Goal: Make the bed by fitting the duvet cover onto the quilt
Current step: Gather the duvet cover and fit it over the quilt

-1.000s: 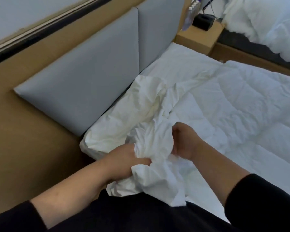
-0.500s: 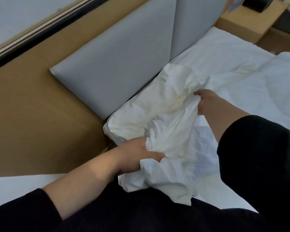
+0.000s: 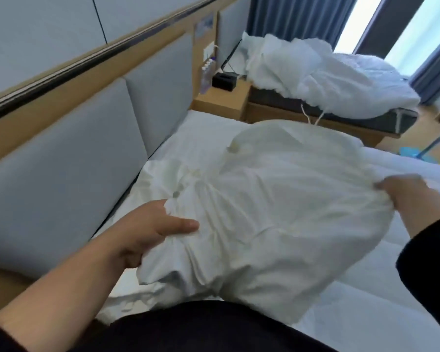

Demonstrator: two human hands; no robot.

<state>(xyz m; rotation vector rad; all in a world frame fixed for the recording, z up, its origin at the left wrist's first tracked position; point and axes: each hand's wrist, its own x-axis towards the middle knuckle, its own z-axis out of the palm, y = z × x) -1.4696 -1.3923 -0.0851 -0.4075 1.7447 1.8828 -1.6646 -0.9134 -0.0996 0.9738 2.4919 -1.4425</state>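
Note:
A white duvet cover (image 3: 277, 207) is stretched and billowing above the bed between my two hands. Buttons show along its left part and two thin ties stick up at its far edge. My left hand (image 3: 150, 229) grips a bunched edge of the cover at the lower left, thumb on top. My right hand (image 3: 404, 191) grips the opposite edge at the right. The white quilt (image 3: 391, 301) lies flat on the bed beneath and to the right, mostly hidden by the cover.
Grey padded headboard panels (image 3: 61, 168) run along the left. A wooden nightstand (image 3: 221, 100) with a black box and bottles stands beyond the bed. A second bed (image 3: 315, 80) with heaped white bedding lies further back by blue curtains.
Both hands have pulled apart and lifted, spreading the crumpled cover into a wide sheet. My right hand moved far to the right. The camera has tilted up towards the room.

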